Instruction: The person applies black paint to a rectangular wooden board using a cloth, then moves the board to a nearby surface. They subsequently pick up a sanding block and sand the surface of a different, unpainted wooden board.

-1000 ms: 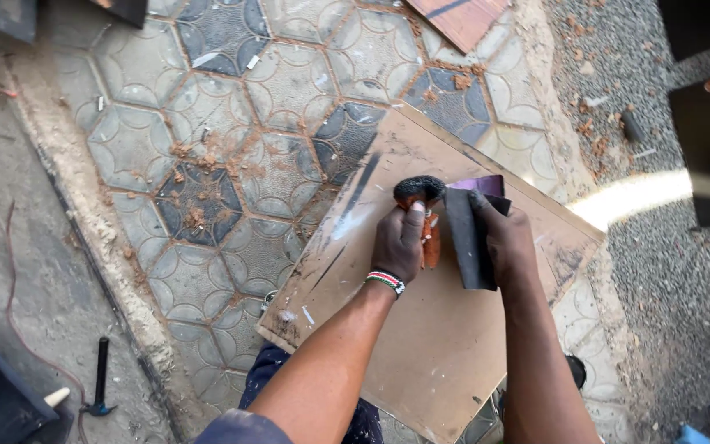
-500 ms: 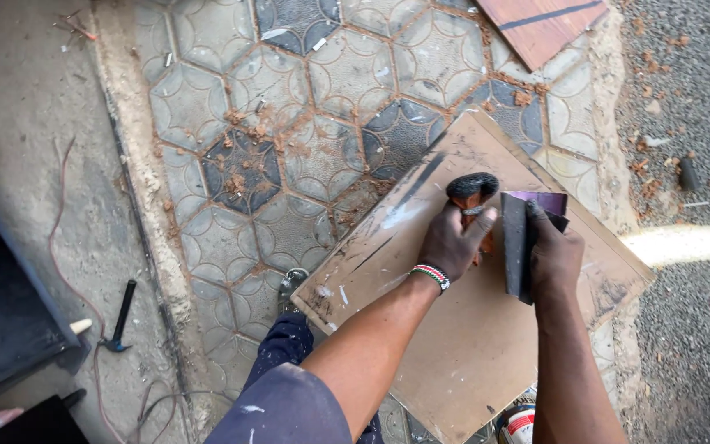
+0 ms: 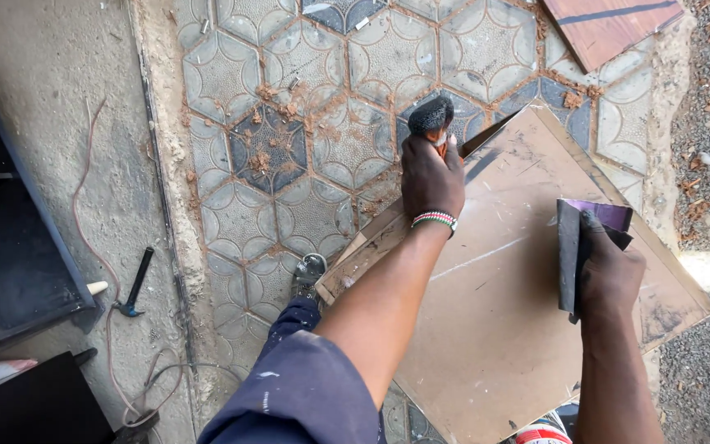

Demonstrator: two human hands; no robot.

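While the left hand (image 3: 431, 177) grips a dark-headed brush (image 3: 431, 117) over the board's (image 3: 495, 329) upper edge, the right hand (image 3: 610, 275) clamps a flat purple-backed pad (image 3: 570, 251), possibly sandpaper, against the board's surface. Brushing dust off seems underway; rubbing next needs firm, flat pressure.

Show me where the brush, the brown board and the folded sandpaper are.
brush (image 3: 431, 116), head view, on its dark bristle head above the left hand.
brown board (image 3: 495, 329), head view, on its bare middle.
folded sandpaper (image 3: 569, 247), head view, on its dark outer face.
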